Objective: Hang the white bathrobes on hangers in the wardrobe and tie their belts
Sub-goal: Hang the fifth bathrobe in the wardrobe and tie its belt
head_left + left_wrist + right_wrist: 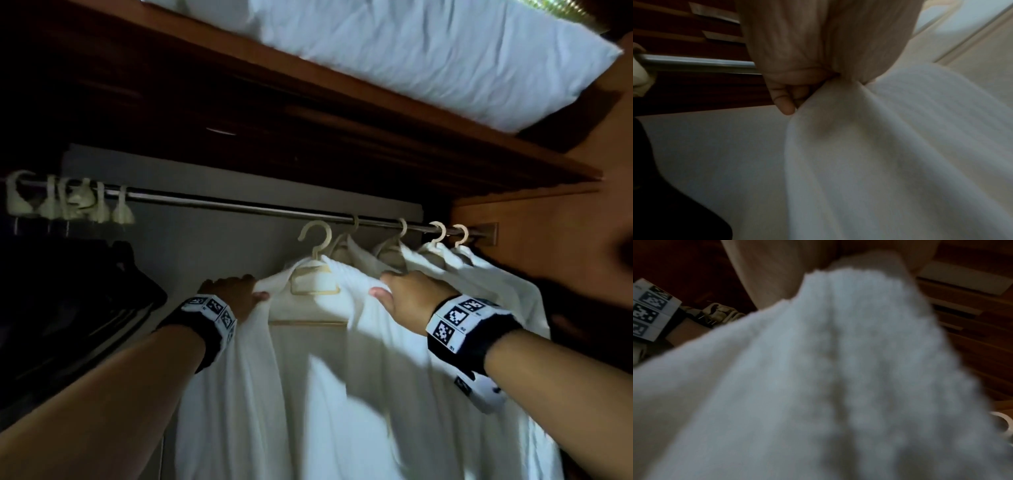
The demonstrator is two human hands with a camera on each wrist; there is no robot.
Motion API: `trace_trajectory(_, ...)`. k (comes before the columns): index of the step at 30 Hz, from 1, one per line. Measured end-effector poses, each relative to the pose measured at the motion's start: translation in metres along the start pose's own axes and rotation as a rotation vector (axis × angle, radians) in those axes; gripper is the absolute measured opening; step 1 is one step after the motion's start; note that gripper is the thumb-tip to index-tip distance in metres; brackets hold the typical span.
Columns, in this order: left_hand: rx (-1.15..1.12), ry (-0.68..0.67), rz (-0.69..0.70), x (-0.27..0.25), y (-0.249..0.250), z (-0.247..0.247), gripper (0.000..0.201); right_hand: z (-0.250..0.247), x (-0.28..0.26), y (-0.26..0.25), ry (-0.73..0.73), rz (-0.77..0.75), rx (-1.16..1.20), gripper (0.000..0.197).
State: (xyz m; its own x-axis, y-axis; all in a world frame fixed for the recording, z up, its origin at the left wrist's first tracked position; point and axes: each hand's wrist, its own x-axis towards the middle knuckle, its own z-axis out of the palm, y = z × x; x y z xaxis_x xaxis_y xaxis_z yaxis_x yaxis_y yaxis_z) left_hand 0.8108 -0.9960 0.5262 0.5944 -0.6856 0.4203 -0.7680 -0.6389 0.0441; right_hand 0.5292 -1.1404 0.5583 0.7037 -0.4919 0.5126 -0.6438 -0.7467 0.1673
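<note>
left hand (236,291) and right hand (406,294) gripping white bathrobe (308,394), hanger (317,274) below rail (239,205)

Your right hand (400,294) fingers are buried under the bathrobe (308,377), whose hem the frame cuts off; right wrist view is blurred cloth.
</note>
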Motion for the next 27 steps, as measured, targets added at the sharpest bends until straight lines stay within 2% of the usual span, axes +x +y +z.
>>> trace_trajectory(10,-0.033,0.14,-0.03,0.115,-0.019,-0.015,0.054,-0.004,0.106,-0.009,0.067,0.089,-0.036,0.042)
trace_trajectory(14,-0.136,0.118,-0.054,0.146,-0.024,-0.005,0.049,0.013,0.138,-0.02,0.068,0.083,0.041,0.031)
trace_trajectory(17,-0.323,0.011,-0.084,0.155,-0.025,0.029,0.049,0.052,0.142,-0.024,0.056,0.08,0.071,0.036)
trace_trajectory(21,-0.313,0.132,-0.094,0.158,-0.033,0.059,0.055,0.082,0.139,-0.024,0.158,0.066,0.079,0.04)
trace_trajectory(27,-0.225,0.239,-0.092,0.146,-0.043,0.053,0.056,0.088,0.127,-0.035,0.154,0.088,0.129,0.042)
